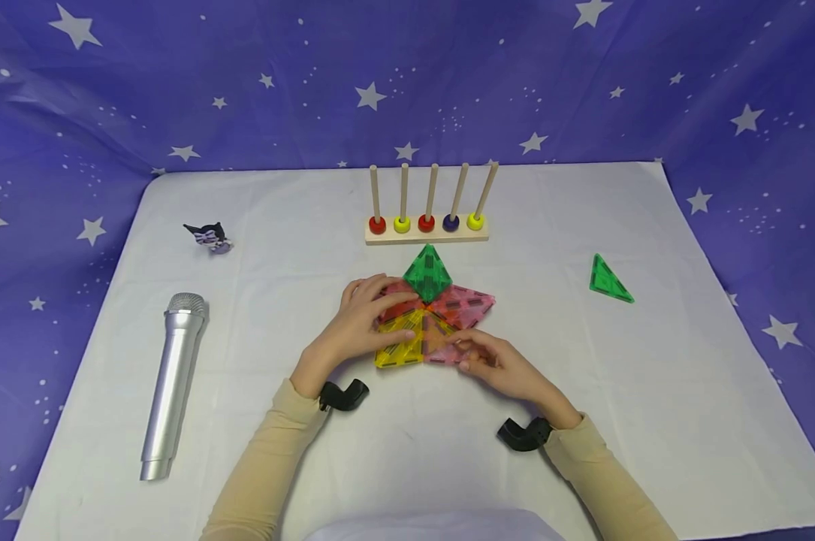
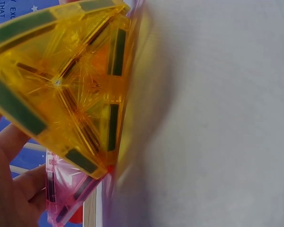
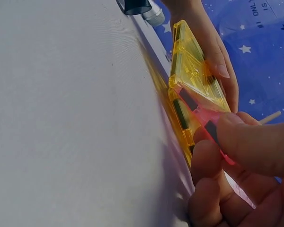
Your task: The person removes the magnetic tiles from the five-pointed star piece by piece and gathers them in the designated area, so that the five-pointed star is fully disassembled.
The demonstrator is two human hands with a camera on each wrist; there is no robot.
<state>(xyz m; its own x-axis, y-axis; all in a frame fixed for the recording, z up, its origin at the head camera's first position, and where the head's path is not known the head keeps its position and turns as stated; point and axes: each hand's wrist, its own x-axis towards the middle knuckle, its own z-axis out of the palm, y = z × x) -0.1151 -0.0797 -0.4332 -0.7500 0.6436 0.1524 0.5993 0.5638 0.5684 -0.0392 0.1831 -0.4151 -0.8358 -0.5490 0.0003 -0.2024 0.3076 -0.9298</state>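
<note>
The head view is evenly and brightly lit from above, sharp across the middle; the white table cloth (image 1: 650, 421) shows only faint, soft shadows under the forearms and beside the silver microphone (image 1: 173, 383), whose barrel carries a pale sheen; the starry backdrop (image 1: 110, 90) bows outward toward the corners, a wide-lens distortion. The left wrist view is very close; the yellow tile (image 2: 61, 85) glows with light passing through it, fairly crisp at its centre, while its right edge smears into the blurred, featureless cloth. The right wrist view is softer; the fingers (image 3: 213, 198) are out of focus and warm-toned, and the yellow tile's near edge is smeared.
</note>
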